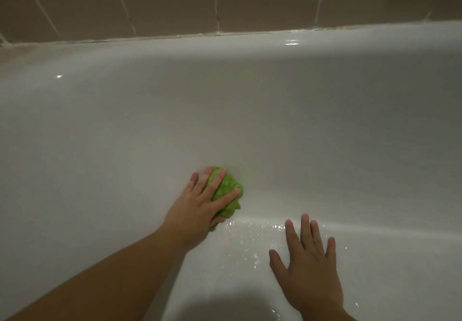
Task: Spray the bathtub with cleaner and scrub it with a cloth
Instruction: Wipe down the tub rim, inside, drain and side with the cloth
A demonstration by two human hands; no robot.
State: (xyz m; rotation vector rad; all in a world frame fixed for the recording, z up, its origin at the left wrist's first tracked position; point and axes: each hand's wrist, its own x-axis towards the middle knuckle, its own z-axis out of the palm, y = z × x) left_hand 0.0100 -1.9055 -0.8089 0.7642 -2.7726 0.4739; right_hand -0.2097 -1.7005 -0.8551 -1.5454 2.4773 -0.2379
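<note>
1. The left hand (200,202) presses a bunched green cloth (228,192) against the lower far wall of the white bathtub (300,120) — fingers spread, thumb tucked beneath the cloth.
2. The right hand (310,263) lies flat on the wet tub floor — fingers spread, holding nothing.

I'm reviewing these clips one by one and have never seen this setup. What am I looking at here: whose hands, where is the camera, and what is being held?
There is no machine here: a person wears one wide-angle camera on the head, looking down at their own bare hands. They lean over a white bathtub set against a tiled wall. The left hand presses a crumpled green cloth against the tub's inner wall, fingers spread over it. The right hand lies flat and open on the wet tub surface, holding nothing, apparently as support. No spray bottle is in view.
</note>
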